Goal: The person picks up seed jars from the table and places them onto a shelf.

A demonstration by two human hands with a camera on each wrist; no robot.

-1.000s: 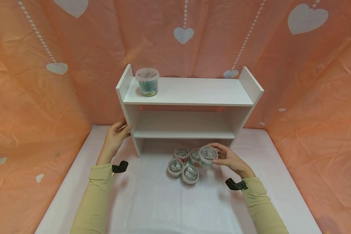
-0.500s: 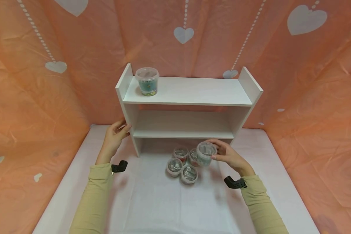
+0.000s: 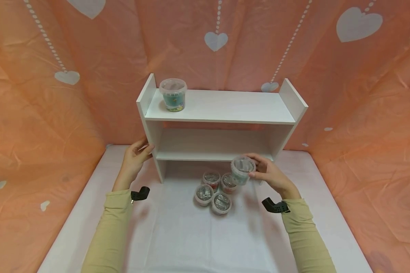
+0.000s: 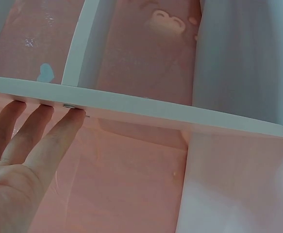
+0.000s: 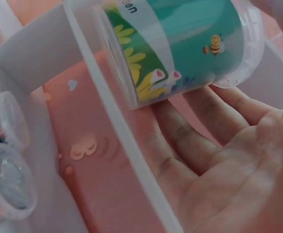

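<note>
My right hand (image 3: 272, 177) grips a clear plastic tub (image 3: 242, 173) with a lid, lifted in front of the lower part of the white shelf unit (image 3: 218, 108). In the right wrist view, this tub (image 5: 194, 46) lies tilted across my fingers, its teal label showing a bee and yellow flowers. My left hand (image 3: 132, 163) touches the unit's left side. Seen from the left wrist, the straight fingers (image 4: 58, 138) rest against the side panel (image 4: 131, 104). A similar teal-labelled tub (image 3: 173, 100) stands upright at the left of the top shelf.
Several lidded tubs (image 3: 204, 194) stand close together on the white-covered table (image 3: 184, 242), in front of the unit and below the held tub. A middle shelf board (image 3: 215, 146) spans the unit. Orange sheeting (image 3: 37, 113) with hearts hangs behind and at both sides.
My right hand has raised the tub up and away from the cluster, toward the shelf unit, uncovering more of the tub behind it. My left hand stays at the side panel.
</note>
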